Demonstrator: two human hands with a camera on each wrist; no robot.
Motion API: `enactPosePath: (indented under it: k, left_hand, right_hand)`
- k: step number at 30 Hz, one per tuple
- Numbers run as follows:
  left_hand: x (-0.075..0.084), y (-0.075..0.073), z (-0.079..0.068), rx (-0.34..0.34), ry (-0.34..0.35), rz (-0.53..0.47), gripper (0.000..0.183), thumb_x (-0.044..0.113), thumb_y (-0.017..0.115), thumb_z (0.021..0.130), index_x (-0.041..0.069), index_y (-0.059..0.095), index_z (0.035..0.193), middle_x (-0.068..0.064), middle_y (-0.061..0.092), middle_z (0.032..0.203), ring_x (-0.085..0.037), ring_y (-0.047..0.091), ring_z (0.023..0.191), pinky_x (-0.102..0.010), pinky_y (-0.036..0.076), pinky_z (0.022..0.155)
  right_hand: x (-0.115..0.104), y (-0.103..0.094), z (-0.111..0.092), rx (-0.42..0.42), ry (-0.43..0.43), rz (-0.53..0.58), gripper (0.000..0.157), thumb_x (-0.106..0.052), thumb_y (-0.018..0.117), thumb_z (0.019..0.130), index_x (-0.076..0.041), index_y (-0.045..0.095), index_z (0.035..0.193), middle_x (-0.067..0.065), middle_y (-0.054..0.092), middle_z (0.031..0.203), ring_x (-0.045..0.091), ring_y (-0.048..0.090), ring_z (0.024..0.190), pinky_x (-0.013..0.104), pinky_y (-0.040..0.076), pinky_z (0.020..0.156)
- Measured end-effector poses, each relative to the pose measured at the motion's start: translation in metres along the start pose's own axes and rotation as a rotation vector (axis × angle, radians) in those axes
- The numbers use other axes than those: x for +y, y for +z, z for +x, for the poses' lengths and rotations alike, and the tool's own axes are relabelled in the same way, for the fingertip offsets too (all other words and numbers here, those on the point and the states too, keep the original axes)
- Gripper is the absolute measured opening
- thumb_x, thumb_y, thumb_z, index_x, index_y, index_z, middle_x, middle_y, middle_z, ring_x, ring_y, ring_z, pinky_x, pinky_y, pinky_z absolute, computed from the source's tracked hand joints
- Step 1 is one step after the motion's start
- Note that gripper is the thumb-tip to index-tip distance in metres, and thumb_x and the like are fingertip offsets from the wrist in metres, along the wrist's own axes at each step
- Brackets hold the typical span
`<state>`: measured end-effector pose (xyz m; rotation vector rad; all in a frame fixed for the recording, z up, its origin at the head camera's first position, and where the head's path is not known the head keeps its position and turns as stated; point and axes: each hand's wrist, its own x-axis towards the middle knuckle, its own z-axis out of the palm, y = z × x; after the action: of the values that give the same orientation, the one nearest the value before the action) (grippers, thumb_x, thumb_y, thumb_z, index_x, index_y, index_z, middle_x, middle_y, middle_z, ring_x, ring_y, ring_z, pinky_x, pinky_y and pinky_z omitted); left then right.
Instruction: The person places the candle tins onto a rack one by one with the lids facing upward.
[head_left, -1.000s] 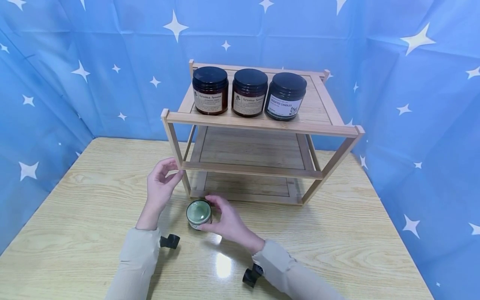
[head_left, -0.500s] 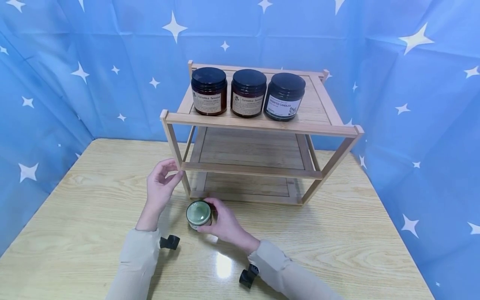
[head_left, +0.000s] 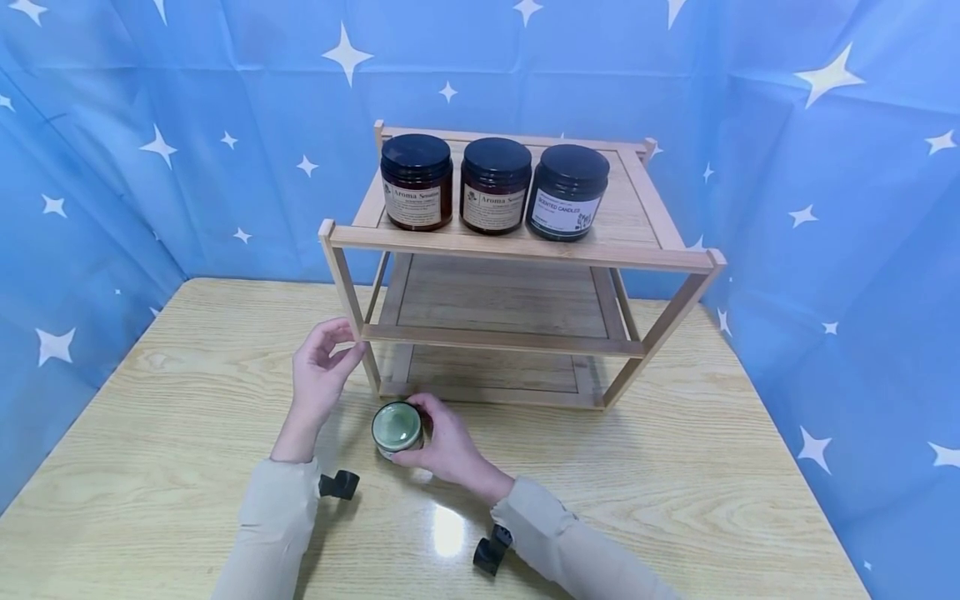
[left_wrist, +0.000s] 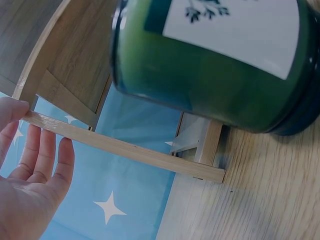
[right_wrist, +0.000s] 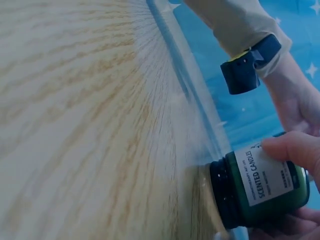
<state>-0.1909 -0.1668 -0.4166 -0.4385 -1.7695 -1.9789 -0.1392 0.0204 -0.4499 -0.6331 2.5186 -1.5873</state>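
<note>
A green scented candle jar (head_left: pixel 397 425) stands upside down on the table in front of the rack, its glass base facing up and its black lid down. My right hand (head_left: pixel 448 446) grips it from the right; in the right wrist view the thumb (right_wrist: pixel 287 150) lies over the white label. With thumb and fingers my left hand (head_left: pixel 321 371) pinches the front left post (left_wrist: pixel 100 140) of the wooden rack (head_left: pixel 525 258). The green jar (left_wrist: pixel 215 70) fills the upper right of the left wrist view. Part of the right hand's fingers is hidden behind the jar.
On the top shelf stand two brown candle jars (head_left: pixel 416 183) (head_left: pixel 495 187) and a dark one with a white label (head_left: pixel 568 193), all lidded. Two lower shelves (head_left: pixel 502 292) lie beneath. A blue star-patterned curtain (head_left: pixel 225 100) surrounds the wooden table (head_left: pixel 150 433).
My right wrist and forearm have shifted slightly to the left, with the fingers still around the jar. The jar and my left hand stay nearly where they were.
</note>
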Motion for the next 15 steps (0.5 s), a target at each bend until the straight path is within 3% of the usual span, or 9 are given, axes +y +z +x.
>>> enactPosePath:
  k: [5, 15]
  left_hand:
    - [-0.0006, -0.0003, -0.0002, 0.003, -0.001, 0.001, 0.036, -0.02, 0.058, 0.079, 0.0, 0.061, 0.108, 0.004, 0.063, 0.094, -0.008, 0.061, 0.09, -0.022, 0.054, 0.078]
    - [0.0001, -0.0004, 0.0004, -0.005, 0.002, -0.006, 0.039, -0.02, 0.057, 0.079, 0.005, 0.062, 0.109, 0.004, 0.063, 0.095, -0.008, 0.06, 0.091, -0.021, 0.054, 0.078]
  right_hand:
    - [0.001, 0.0012, -0.0001, 0.008, 0.018, -0.002, 0.066, -0.007, 0.087, 0.06, 0.0, 0.051, 0.115, 0.011, 0.06, 0.108, 0.023, 0.059, 0.094, 0.024, 0.05, 0.081]
    - [-0.0003, -0.0032, -0.0024, 0.009, 0.035, 0.048, 0.067, -0.007, 0.086, 0.061, 0.0, 0.05, 0.117, 0.012, 0.059, 0.111, 0.025, 0.059, 0.097, 0.023, 0.05, 0.085]
